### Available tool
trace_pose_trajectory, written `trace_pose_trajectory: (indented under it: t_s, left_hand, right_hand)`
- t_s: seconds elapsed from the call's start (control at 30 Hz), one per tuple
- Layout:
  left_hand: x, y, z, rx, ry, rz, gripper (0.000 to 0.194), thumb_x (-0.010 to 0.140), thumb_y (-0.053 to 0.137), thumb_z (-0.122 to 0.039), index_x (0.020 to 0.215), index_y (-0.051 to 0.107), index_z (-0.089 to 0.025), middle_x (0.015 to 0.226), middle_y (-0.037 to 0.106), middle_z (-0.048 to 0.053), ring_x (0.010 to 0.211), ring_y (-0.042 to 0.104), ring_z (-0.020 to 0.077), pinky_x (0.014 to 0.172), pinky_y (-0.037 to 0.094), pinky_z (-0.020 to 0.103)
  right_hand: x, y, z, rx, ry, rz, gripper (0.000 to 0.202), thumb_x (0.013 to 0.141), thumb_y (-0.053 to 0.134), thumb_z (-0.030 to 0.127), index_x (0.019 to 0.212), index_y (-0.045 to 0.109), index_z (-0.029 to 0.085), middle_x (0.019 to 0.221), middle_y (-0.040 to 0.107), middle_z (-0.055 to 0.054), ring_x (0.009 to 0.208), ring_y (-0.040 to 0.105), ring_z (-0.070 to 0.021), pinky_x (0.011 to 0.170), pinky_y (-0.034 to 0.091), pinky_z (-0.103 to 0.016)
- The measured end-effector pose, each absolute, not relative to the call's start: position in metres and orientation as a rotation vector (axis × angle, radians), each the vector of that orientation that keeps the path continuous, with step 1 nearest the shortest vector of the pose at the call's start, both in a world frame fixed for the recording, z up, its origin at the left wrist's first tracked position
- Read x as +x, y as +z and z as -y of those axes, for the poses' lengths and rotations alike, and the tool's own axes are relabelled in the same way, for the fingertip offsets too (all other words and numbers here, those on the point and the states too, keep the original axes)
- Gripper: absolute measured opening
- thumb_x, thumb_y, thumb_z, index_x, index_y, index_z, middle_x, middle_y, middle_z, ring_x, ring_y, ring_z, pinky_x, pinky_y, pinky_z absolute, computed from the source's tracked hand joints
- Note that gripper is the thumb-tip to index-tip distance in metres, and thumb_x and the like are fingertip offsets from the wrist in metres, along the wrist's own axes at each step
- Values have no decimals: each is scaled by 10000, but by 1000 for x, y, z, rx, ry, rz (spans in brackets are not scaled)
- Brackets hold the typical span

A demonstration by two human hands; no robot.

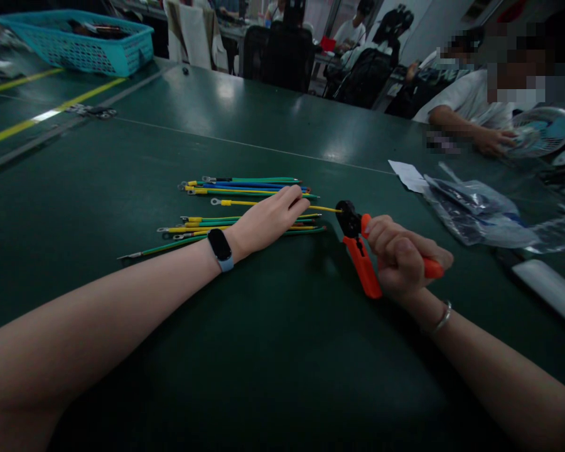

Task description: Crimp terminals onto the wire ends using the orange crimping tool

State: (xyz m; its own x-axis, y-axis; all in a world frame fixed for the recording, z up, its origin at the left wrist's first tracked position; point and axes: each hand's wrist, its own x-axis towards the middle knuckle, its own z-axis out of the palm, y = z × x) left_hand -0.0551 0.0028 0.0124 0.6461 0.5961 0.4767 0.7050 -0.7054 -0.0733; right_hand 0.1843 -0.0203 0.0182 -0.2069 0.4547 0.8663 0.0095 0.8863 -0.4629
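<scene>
My left hand (273,216) is closed on a yellow wire (241,203), which has a ring terminal at its left end. The wire's right end reaches the black jaws of the crimping pliers (365,270); whether it sits inside them I cannot tell. Wrapped round one orange handle of these pliers is my right hand (398,254), while the other handle stands spread away from it. Beyond my left hand lies a group of green, blue and yellow wires (249,188). More yellow and green wires (207,222) lie beneath and in front of that hand, partly covered by it.
A blue plastic basket (80,47) stands at the far left of the green table (263,351). To the right are a white paper (408,176) and clear plastic bags (475,210). Across the table sits a co-worker (471,100) with a hand by a white basket (543,132).
</scene>
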Motion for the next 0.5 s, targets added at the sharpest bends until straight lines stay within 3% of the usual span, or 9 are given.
trace_pose_trajectory:
  t_s: [0.5]
  left_hand:
    - [-63, 17, 20, -2526, -647, 1287, 337, 965, 336, 12, 1214, 555, -49, 1205, 563, 181, 1079, 600, 236, 932, 542, 366]
  right_hand:
    - [172, 49, 23, -580, 645, 1485, 563, 898, 625, 400, 442, 340, 233, 400, 279, 73, 368, 294, -84, 484, 266, -330]
